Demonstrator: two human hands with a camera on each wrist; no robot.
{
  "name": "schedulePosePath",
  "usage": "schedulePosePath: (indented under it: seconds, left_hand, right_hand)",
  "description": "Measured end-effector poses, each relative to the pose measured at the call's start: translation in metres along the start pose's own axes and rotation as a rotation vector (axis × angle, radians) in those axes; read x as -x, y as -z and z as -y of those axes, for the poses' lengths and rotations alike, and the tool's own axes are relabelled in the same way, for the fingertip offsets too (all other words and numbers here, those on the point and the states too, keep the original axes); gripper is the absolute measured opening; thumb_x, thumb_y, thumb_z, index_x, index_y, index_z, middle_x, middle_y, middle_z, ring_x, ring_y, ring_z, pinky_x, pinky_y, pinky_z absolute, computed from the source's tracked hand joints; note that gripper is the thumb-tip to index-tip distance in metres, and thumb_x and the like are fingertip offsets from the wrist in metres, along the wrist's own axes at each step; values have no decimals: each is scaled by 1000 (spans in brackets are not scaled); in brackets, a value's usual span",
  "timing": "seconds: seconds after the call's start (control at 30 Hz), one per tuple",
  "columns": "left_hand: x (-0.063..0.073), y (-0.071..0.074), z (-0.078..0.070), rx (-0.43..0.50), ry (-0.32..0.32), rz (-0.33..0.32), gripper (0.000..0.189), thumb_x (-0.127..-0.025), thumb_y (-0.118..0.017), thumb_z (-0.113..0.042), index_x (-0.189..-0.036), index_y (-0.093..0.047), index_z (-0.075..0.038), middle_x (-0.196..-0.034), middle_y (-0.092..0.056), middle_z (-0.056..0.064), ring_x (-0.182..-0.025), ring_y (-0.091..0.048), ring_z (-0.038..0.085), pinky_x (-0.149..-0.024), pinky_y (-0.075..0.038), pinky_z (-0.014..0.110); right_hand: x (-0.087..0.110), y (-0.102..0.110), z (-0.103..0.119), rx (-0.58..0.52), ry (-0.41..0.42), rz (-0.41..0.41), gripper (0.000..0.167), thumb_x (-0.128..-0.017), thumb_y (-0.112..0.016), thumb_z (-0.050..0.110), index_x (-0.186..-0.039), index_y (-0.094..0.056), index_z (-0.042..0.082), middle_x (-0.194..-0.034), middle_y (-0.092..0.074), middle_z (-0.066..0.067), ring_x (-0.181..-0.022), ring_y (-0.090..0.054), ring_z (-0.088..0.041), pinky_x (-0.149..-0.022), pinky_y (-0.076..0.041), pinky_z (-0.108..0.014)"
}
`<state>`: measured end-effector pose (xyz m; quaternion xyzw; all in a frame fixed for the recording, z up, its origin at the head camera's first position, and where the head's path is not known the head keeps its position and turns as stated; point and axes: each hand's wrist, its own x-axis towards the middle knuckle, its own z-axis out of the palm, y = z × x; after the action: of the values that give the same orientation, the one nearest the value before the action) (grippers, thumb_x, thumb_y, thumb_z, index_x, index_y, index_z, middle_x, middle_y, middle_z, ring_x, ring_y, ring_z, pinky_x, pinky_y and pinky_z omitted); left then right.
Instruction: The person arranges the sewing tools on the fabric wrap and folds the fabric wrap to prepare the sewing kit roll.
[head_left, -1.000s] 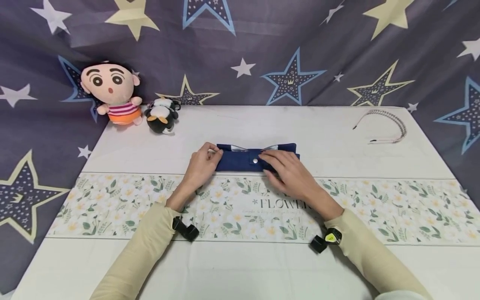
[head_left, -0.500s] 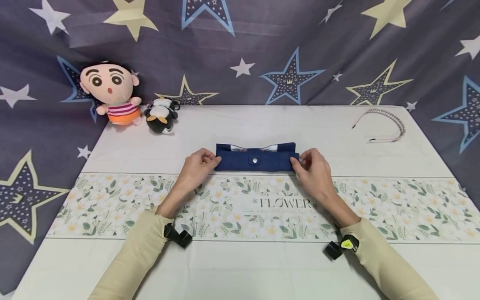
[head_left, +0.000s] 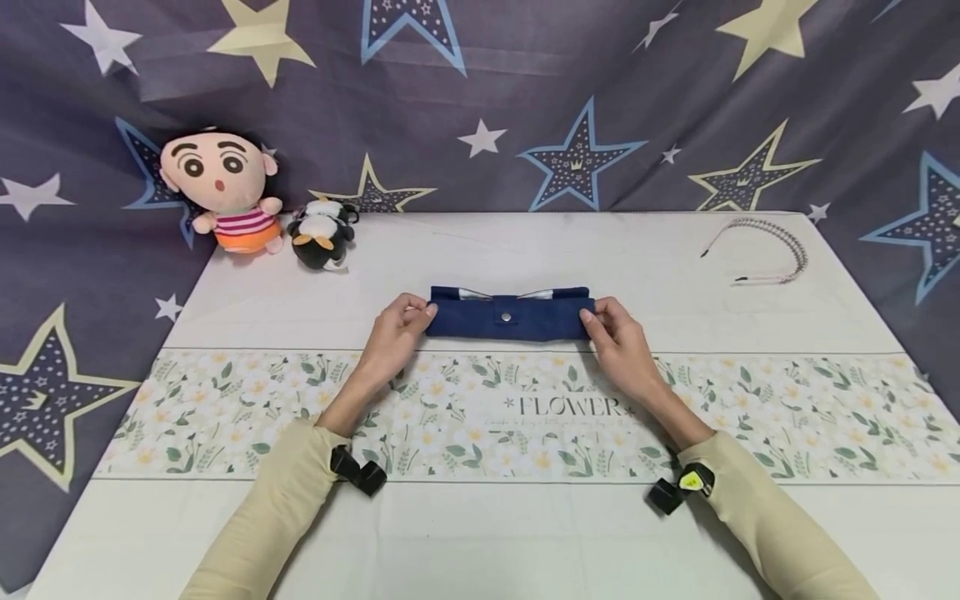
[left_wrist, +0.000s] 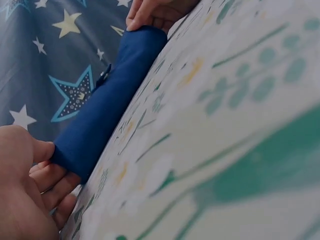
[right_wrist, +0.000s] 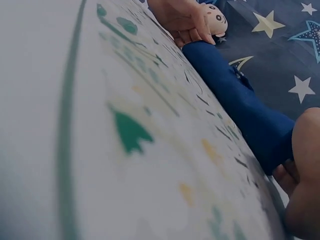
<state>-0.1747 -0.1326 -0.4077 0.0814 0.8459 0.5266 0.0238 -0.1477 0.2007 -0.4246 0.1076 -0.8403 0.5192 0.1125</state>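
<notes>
A navy cloth roll (head_left: 472,320), long and flat, lies across the middle of the table in the head view. A short tab with a silver snap button (head_left: 506,317) is at its centre, and white lining shows in two gaps along its far edge. My left hand (head_left: 396,335) pinches its left end, thumb on top and fingers underneath. At the opposite end my right hand (head_left: 624,343) grips the cloth the same way. Both wrist views show the blue roll (left_wrist: 107,105) stretched between the two hands, with the fingers partly hidden beneath it.
A plush doll (head_left: 232,192) and a small penguin plush (head_left: 321,235) stand at the back left. A braided headband (head_left: 797,250) lies at the back right. A floral printed strip (head_left: 255,417) crosses the white table (head_left: 480,533), and a starry curtain hangs behind.
My right hand has moved from the roll's snap tab out to its right end and taken hold there. The left hand has stayed at the left end; the roll has barely shifted.
</notes>
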Motion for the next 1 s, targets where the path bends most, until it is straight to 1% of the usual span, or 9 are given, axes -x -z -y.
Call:
schedulePosePath:
  seconds: [0.1, 0.2, 0.4, 0.53, 0.6, 0.7, 0.83, 0.93, 1.0]
  left_hand:
    - [-3, 0, 0, -26, -1, 5, 29, -111, -50, -25, -116, -55, 3, -84, -66, 14, -75, -47, 24, -79, -38, 38]
    - [-8, 0, -1, -37, 13, 13, 31, -112, -48, -26, -118, -54, 4, -82, -60, 12, -77, -47, 26, -80, -38, 38]
    - [-14, 1, 0, -74, 62, 18, 35, -112, -47, -30, -121, -54, 4, -100, -64, 18, -89, -54, 29, -86, -40, 41]
    - [-16, 0, -2, -81, 70, 15, 36, -112, -47, -31, -121, -54, 3, -99, -65, 18, -86, -53, 29, -82, -39, 39]
    - [-18, -1, -4, -80, 75, 6, 36, -112, -47, -31, -121, -55, 3, -97, -65, 18, -84, -52, 29, -80, -38, 38]
    - [-18, -2, -5, -90, 90, -13, 36, -111, -48, -31, -120, -56, 3, -101, -67, 20, -88, -56, 30, -82, -40, 39]
    - [-17, -3, -6, -84, 103, -28, 36, -110, -51, -31, -120, -58, 2, -113, -69, 24, -101, -62, 33, -92, -43, 45]
    - [-18, -3, -6, -68, 99, -32, 37, -110, -52, -32, -121, -59, 3, -116, -69, 25, -105, -63, 35, -97, -43, 48]
    - [-18, -3, -5, -58, 100, -32, 37, -110, -52, -31, -121, -58, 3, -116, -69, 26, -104, -64, 35, -97, -43, 48]
  right_hand:
    - [-2, 1, -2, 42, 0, 20, 20, -112, -48, 18, -110, -54, -1, -71, -47, -5, -59, -41, -19, -58, -33, -28]
    - [-4, 1, -4, 71, -13, 26, 22, -113, -45, 20, -111, -52, -1, -72, -46, -5, -61, -41, -21, -59, -33, -29]
    - [-11, 1, -2, 90, -84, 40, 29, -114, -41, 26, -112, -51, -1, -72, -46, -5, -62, -44, -22, -59, -35, -30]
    - [-15, 2, 1, 92, -132, 44, 32, -114, -40, 27, -112, -52, -3, -69, -44, -4, -57, -41, -18, -55, -34, -30]
    - [-16, 3, 2, 85, -148, 46, 33, -114, -40, 27, -112, -52, -3, -68, -43, -3, -55, -41, -16, -54, -33, -29]
    - [-17, 4, 3, 65, -157, 52, 32, -113, -42, 26, -111, -53, -4, -66, -43, -2, -54, -40, -14, -53, -33, -29]
    - [-18, 4, 2, 31, -164, 49, 29, -113, -45, 25, -110, -53, -4, -65, -42, -1, -53, -39, -12, -52, -32, -28]
    - [-19, 4, 2, -3, -172, 44, 28, -112, -47, 23, -110, -53, -4, -65, -42, -1, -53, -37, -12, -51, -31, -27]
    - [-19, 3, 3, -18, -178, 44, 27, -112, -47, 22, -110, -53, -4, -65, -42, -1, -53, -37, -11, -50, -30, -26]
